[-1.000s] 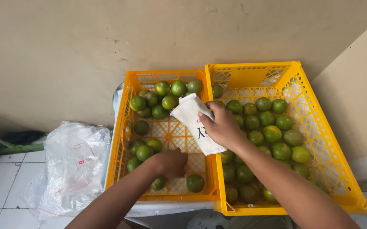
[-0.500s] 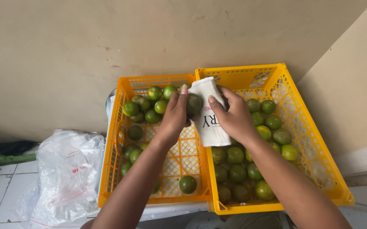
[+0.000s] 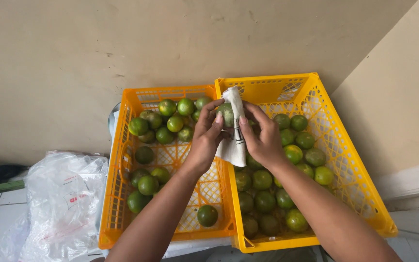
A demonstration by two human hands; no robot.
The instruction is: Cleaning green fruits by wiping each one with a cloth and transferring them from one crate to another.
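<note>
1. Two yellow crates, the left crate (image 3: 122,194) sparsely filled and the right crate (image 3: 345,145) fuller, were set side by side against the wall; green citrus was thus kept in separate lots.
2. A white cloth (image 3: 233,140) was draped over the shared rim, pinched by the right hand (image 3: 262,140).
3. One green fruit (image 3: 227,114) was gripped by the left hand (image 3: 204,140) and pressed into the cloth for wiping.

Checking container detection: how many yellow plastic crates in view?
2. Left yellow plastic crate and right yellow plastic crate, side by side against the wall, both holding green citrus fruit; none apparently hidden.
</note>
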